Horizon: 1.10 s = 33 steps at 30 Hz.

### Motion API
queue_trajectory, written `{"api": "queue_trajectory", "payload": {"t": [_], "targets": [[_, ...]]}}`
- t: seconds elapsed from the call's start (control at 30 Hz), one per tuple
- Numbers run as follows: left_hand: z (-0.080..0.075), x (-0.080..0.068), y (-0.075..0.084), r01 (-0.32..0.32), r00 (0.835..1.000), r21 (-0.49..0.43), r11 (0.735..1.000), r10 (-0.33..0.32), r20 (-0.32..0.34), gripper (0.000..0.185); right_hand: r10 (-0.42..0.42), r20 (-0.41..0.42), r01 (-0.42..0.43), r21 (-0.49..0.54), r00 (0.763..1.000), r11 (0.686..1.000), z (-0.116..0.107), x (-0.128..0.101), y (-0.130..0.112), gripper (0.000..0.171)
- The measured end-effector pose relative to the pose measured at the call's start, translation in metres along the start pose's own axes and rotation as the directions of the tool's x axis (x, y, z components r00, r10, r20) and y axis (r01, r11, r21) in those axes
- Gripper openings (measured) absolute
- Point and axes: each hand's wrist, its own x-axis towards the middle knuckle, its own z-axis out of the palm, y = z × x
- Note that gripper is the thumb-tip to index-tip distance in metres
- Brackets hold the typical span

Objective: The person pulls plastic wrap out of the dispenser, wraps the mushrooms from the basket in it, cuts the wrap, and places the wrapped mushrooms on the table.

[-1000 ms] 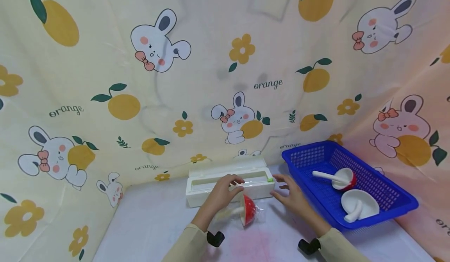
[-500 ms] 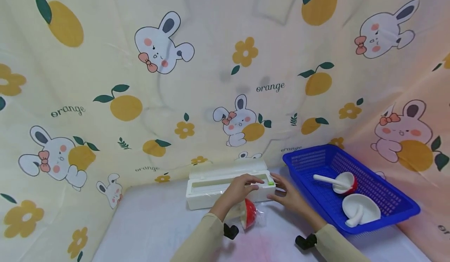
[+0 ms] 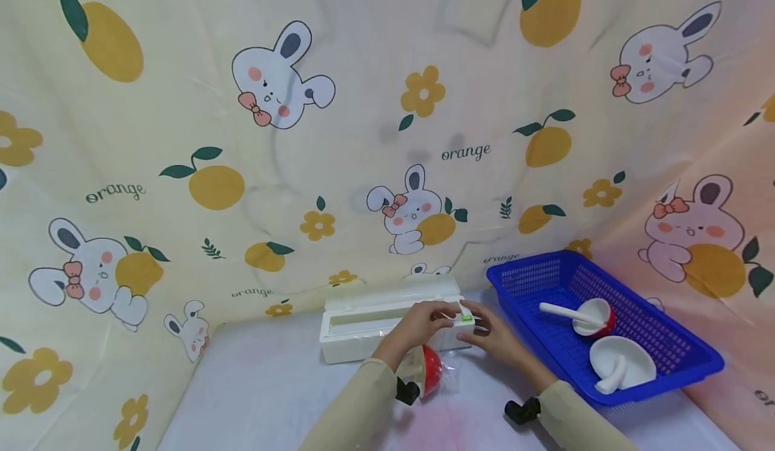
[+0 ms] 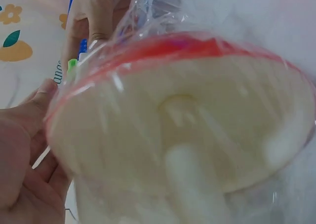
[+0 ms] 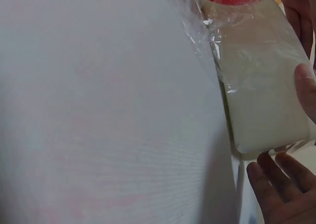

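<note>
Wrapped red bowl [image 3: 428, 369] just below left hand [image 3: 418, 326].

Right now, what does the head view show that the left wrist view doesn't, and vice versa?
Head only: blue basket holding two mushroom toys, the printed cloth backdrop, and the right hand at the white box. Left wrist only: the toy's white underside and stem beneath clear film. Both: the wrapped red mushroom toy and the left hand.

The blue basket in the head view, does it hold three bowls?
No, the blue basket holds only two bowls: a red-and-white bowl and a white bowl.
</note>
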Motion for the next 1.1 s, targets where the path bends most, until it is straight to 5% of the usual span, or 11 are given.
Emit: {"api": "queue_trajectory", "payload": {"t": [0.37,0.67,1.1], "targets": [[0.012,0.011,-0.004,0.057,0.994,-0.024,0.998,-0.059,-0.095,0.024,-0.036,-0.084,0.034,-0.025,0.996,0.999,0.002,0.006,0.007,0.066],[0.021,0.017,-0.005,0.111,0.98,-0.02,0.994,-0.113,-0.165,0.017,-0.061,-0.064,0.058,-0.043,0.996,0.997,0.0,0.001,0.002,0.063],[0.031,0.023,-0.007,0.162,0.944,0.022,0.987,-0.149,-0.295,0.019,-0.119,-0.046,0.115,-0.08,0.992,0.99,-0.001,0.002,0.006,0.065]]}}
